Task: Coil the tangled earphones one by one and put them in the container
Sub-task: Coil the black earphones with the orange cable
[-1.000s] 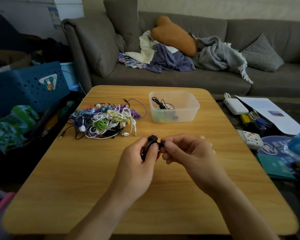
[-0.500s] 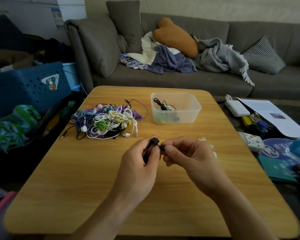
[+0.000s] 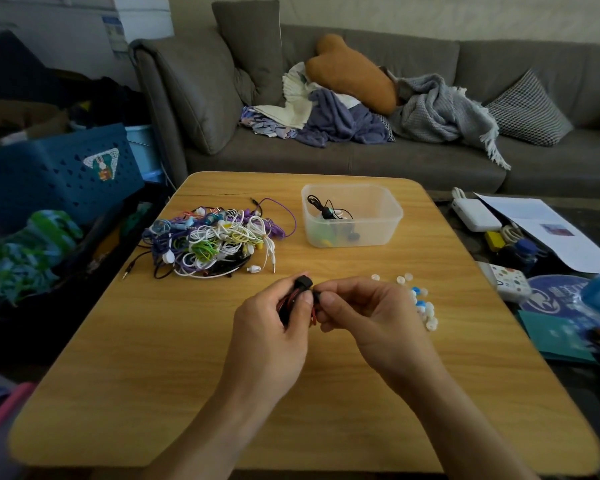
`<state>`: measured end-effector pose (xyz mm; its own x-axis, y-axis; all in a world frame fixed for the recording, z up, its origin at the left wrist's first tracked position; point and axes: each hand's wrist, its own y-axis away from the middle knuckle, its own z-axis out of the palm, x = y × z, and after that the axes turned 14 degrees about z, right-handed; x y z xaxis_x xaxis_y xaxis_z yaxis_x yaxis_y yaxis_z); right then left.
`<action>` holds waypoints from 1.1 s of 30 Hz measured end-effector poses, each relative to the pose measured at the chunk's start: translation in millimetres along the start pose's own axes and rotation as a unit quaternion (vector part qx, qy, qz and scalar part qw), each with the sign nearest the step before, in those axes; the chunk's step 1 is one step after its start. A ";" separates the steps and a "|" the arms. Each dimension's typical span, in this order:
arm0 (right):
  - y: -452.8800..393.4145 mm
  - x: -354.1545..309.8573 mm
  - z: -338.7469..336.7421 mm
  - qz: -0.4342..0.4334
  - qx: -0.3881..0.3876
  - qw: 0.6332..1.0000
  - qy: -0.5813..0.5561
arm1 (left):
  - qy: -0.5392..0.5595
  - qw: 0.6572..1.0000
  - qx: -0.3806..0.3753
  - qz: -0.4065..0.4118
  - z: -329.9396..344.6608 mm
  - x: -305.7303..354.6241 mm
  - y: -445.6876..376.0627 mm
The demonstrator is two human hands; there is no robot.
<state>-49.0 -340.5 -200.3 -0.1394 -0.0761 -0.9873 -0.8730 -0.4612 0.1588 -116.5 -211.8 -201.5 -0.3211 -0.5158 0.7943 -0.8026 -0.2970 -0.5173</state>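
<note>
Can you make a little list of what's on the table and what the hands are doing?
table: wooden table
pile: tangled earphones, many colours, far left of the table
container: clear plastic container, some earphones already inside
loose bits: small white and blue ear tips, right of the hands
left hand: left hand grips a black and red earphone
right hand: right hand pinches the same earphone
step: coiling, not yet in the container

The left hand point(image 3: 274, 327) and right hand point(image 3: 364, 313), holding the black-and-red earphone point(image 3: 303, 283), have drifted slightly farther from the container point(image 3: 388, 216); small ear tips point(image 3: 421, 303) now show beside the right hand.
</note>
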 end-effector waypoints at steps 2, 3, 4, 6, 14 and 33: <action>0.1 0.6 3.4 -0.001 0.007 1.000 0.003 | -0.003 1.000 0.012 -0.001 -1.2 -1.6 -0.3; 0.1 0.8 4.6 -0.001 0.013 1.000 0.001 | -0.001 1.000 0.016 -0.003 -1.4 -1.7 -0.9; 0.3 0.8 5.9 -0.001 0.019 1.000 -0.002 | 0.002 1.000 0.018 -0.007 -1.8 -1.0 -1.3; 0.7 0.4 8.9 -0.002 0.031 1.000 -0.001 | 0.018 1.000 0.013 -0.014 -3.3 1.5 -2.6; 5.5 -3.2 10.7 -0.015 0.067 0.996 0.063 | 0.074 0.996 -0.024 -0.036 -9.1 -1.2 -4.0; 1.7 -5.0 8.6 -0.007 0.068 0.997 0.044 | 0.181 0.978 0.029 -0.099 -5.4 3.6 1.1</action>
<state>-53.8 -333.3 -195.1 -0.0908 -0.1499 -0.9845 -0.9305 -0.3394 0.1375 -121.3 -209.6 -197.5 -0.3270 -0.1282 0.9363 -0.8411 -0.4122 -0.3502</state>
